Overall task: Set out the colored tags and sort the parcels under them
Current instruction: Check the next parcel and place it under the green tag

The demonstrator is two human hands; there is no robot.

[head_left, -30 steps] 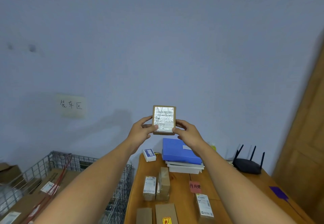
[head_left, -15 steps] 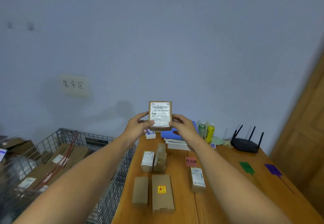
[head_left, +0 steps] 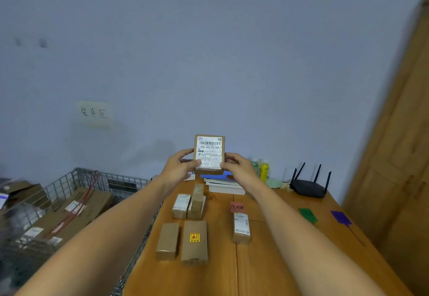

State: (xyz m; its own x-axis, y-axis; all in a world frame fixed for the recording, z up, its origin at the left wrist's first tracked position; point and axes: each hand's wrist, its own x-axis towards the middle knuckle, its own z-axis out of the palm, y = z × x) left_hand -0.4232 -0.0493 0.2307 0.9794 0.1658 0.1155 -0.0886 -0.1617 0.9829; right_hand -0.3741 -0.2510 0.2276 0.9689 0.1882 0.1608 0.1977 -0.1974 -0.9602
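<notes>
I hold a small brown parcel with a white shipping label upright in front of me, above the table's far end. My left hand grips its left edge and my right hand grips its right edge. On the wooden table lie a red tag with one labelled parcel below it, a green tag and a purple tag. To the left stand several other brown parcels, including one with a yellow sticker and a plain one.
A wire cage with large cartons stands left of the table. At the table's far end are stacked blue and white folders, drink bottles and a black router. A wooden door is on the right.
My head has tilted down, so more of the table, the green tag and the purple tag came into view. Both hands keep hold of the parcel.
</notes>
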